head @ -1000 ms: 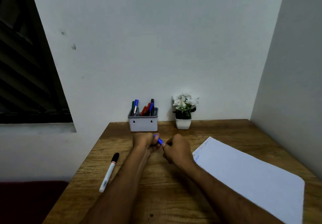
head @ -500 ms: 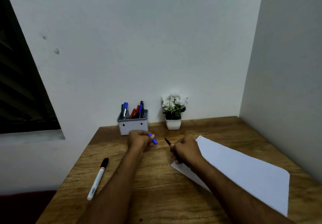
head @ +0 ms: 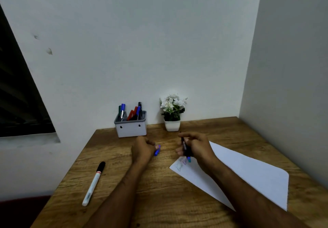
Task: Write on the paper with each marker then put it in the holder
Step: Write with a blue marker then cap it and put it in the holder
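Note:
My right hand (head: pixel 196 148) grips a dark-barrelled blue marker (head: pixel 184 148), its blue tip down over the near-left corner of the white paper (head: pixel 248 172), where some coloured writing shows. My left hand (head: pixel 143 148) rests on the table and holds the blue marker cap (head: pixel 157 151) in its curled fingers. A grey holder (head: pixel 131 130) at the back of the table has several markers standing in it. A white marker with a black cap (head: pixel 94 183) lies loose at the left.
A small white pot of white flowers (head: pixel 172 114) stands right of the holder against the back wall. A side wall closes the table's right edge. The wooden table (head: pixel 159 192) has bare surface between the loose marker and my arms.
My hands have pulled apart, cap in the left and marker in the right. The right hand has turned the marker tip-down and brought it to the paper's corner.

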Motion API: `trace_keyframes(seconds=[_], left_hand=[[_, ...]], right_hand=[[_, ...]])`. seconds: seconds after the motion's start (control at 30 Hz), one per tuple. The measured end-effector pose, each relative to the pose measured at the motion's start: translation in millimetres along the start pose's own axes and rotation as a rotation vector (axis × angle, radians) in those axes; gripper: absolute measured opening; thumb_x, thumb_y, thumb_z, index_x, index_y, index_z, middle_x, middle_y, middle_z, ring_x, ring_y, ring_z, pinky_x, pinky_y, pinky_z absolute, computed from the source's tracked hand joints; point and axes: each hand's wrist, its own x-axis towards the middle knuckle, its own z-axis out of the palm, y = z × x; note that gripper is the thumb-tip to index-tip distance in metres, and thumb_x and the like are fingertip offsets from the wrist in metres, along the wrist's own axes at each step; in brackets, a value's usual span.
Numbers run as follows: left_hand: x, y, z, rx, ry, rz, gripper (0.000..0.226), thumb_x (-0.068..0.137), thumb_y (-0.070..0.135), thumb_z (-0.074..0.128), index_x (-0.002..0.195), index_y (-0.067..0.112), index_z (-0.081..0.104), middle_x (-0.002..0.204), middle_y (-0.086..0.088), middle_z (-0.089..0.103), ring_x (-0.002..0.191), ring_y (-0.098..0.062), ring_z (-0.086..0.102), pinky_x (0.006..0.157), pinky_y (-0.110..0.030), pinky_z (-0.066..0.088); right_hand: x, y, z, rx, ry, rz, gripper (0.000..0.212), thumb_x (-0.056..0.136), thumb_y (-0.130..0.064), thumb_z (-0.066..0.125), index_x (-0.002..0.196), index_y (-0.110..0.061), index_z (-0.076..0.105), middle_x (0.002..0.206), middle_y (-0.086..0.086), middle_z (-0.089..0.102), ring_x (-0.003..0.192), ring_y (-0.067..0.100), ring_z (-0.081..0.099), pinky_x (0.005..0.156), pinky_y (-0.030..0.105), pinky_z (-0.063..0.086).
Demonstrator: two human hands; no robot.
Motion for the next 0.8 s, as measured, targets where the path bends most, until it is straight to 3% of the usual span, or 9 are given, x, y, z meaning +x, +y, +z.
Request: trace_keyframes(seconds=[0.17,0.3,0.4,0.5,0.57,0.67,0.8], left_hand=[[-10.9,2.1,1.5,0.059,0.051,0.191,0.014,0.081,0.011,0.072,0.094,0.015,0.076,0.085,0.004,0.072,0.080,-0.008,0.064,0.073,-0.026,0.055],[-24.8,10.9,6.2,0.007,-0.094,0.412,0.035,0.081,-0.005,0.060,0.109,0.012,0.072,0.096,0.004,0.071,0.086,-0.002,0.062,0.072,-0.006,0.048],[-37.0,16.1,10.2,0.052,-0.248,0.530,0.037,0.088,0.001,0.057,0.122,0.013,0.065,0.118,0.005,0.065,0.102,0.000,0.057,0.080,0.001,0.039],[-45.6,12.9,14.8,0.134,-0.381,0.616,0.037,0.093,0.014,0.053,0.129,0.018,0.058,0.129,0.007,0.058,0.117,-0.004,0.052,0.096,-0.017,0.041],[-46.9,8.6,18.4,0.185,-0.455,0.620,0.040,0.094,0.017,0.051,0.134,0.020,0.053,0.135,0.008,0.055,0.122,-0.006,0.048,0.101,-0.023,0.039],[-48.3,6.4,20.3,0.246,-0.517,0.639,0.043,0.096,0.018,0.049,0.139,0.021,0.048,0.141,0.008,0.050,0.125,-0.004,0.044,0.102,-0.022,0.036],[-50.7,5.8,19.9,0.248,-0.520,0.675,0.039,0.097,0.016,0.047,0.135,0.021,0.049,0.137,0.008,0.051,0.121,-0.002,0.044,0.096,-0.019,0.036]], right_hand=[[11.0,1.7,-22.3,0.170,0.036,-0.111,0.029,0.098,0.017,0.048,0.121,0.006,0.062,0.095,0.023,0.076,0.077,0.026,0.077,0.065,0.028,0.062],[12.8,1.1,-35.7,0.260,0.109,-0.153,0.019,0.095,0.011,0.060,0.110,0.003,0.068,0.095,0.024,0.075,0.074,0.026,0.075,0.063,0.028,0.063],[14.6,3.7,-41.3,0.128,0.161,-0.174,0.011,0.098,-0.002,0.064,0.104,-0.001,0.072,0.092,0.019,0.078,0.066,0.019,0.071,0.055,0.028,0.058],[16.2,9.2,-47.8,0.005,0.165,-0.201,0.016,0.096,-0.013,0.070,0.097,0.003,0.074,0.086,0.018,0.078,0.057,0.019,0.065,0.050,0.029,0.052],[16.8,12.2,-51.9,-0.079,0.148,-0.207,0.013,0.093,-0.008,0.073,0.094,0.005,0.075,0.083,0.017,0.078,0.057,0.022,0.064,0.050,0.030,0.051],[16.6,16.6,-54.9,-0.193,0.121,-0.190,0.004,0.089,0.002,0.070,0.086,0.003,0.073,0.073,0.016,0.074,0.057,0.023,0.064,0.050,0.028,0.050],[15.5,23.1,-54.6,-0.322,0.068,-0.234,0.012,0.084,0.007,0.065,0.083,-0.001,0.073,0.068,0.015,0.071,0.058,0.015,0.066,0.052,0.023,0.049]])
